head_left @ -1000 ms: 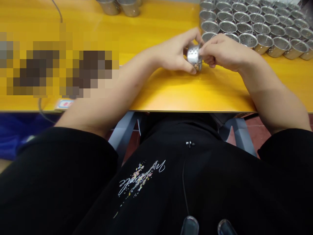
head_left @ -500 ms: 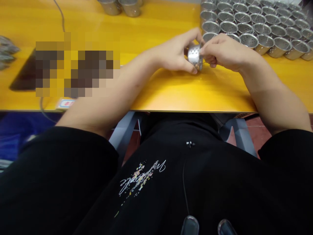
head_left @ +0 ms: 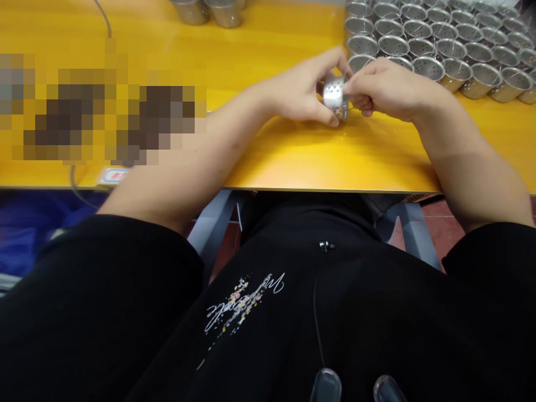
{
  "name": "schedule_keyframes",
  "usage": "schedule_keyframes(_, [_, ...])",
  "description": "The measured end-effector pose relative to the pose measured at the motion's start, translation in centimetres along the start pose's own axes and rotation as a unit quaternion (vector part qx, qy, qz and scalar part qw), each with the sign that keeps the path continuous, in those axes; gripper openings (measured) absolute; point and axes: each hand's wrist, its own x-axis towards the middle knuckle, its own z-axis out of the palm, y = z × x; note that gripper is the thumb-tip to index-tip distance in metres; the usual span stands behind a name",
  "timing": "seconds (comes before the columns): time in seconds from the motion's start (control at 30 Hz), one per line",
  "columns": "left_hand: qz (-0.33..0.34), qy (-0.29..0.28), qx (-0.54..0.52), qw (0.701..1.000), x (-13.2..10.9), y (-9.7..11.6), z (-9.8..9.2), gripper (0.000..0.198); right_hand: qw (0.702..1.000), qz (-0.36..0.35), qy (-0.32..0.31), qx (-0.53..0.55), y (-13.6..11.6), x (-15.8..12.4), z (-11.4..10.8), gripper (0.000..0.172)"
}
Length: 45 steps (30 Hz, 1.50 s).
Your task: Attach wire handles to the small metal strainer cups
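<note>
A shiny perforated metal cup (head_left: 334,94) lies tipped on its side just above the yellow table (head_left: 285,162), its rim facing right. My left hand (head_left: 307,86) grips it from the left, thumb below and fingers over the top. At the rim, my right hand (head_left: 383,89) is closed in a pinch, thumb against forefinger. A thin wire shows by these fingertips, but I cannot make out whether it is what they pinch. The inside of the cup is turned away from view.
Rows of similar perforated cups (head_left: 479,80) with thin wires stand at the back right. More metal cups (head_left: 224,12) are at the far edge. A cable (head_left: 104,17) and a small labelled box (head_left: 113,176) lie on the left. Part of the left side is pixelated.
Both hands and the cup keep almost the same place and pose. The whole view has shifted very slightly.
</note>
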Motion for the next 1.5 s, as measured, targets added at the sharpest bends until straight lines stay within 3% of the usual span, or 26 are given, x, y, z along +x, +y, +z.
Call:
schedule_keyframes(0.13, [-0.007,0.014,-0.018,1.000,-0.5,0.5,0.4,0.070,1.000,0.012,-0.009,-0.013,0.5,0.4,-0.4,0.058])
schedule_keyframes(0.3, [-0.003,0.032,-0.005,0.999,-0.9,0.5,0.7,0.068,0.999,-0.031,0.002,0.014,1.9,0.9,-1.2,0.026])
schedule_keyframes(0.37, [0.000,0.043,0.011,0.999,-0.7,0.0,0.6,0.070,0.997,-0.068,0.012,0.033,2.2,0.9,-1.4,0.024])
schedule_keyframes(0.57, [0.023,0.082,0.024,0.996,-0.4,-0.7,0.7,0.065,0.991,-0.108,0.077,-0.016,2.4,0.5,-1.4,0.024])
schedule_keyframes(0.7, [-0.006,0.080,0.016,0.997,-0.5,-0.3,0.9,0.067,0.976,-0.149,0.136,-0.078,2.7,0.2,-1.3,0.008])
schedule_keyframes(0.83, [-0.015,0.071,0.029,0.997,-0.3,-1.1,0.8,0.083,0.963,-0.177,0.170,-0.111,2.4,-0.1,-0.9,0.010])
schedule_keyframes(1.0, [0.001,0.054,0.022,0.998,-0.1,-1.5,0.8,0.105,0.966,-0.158,0.148,-0.139,1.3,-0.4,0.0,0.008])
schedule_keyframes(1.1, [0.018,0.046,0.023,0.998,-0.2,-0.1,1.0,0.092,0.964,-0.167,0.139,-0.154,1.1,-0.5,0.5,0.011])
schedule_keyframes(1.2, [-0.009,0.035,0.029,0.999,-0.3,1.2,1.2,0.070,0.963,-0.175,0.145,-0.147,1.6,-0.2,0.8,0.013])
schedule_keyframes(1.5, [-0.012,0.165,0.103,0.981,0.0,-0.1,0.3,0.030,0.952,-0.202,0.172,-0.153,3.5,0.8,0.3,0.010])
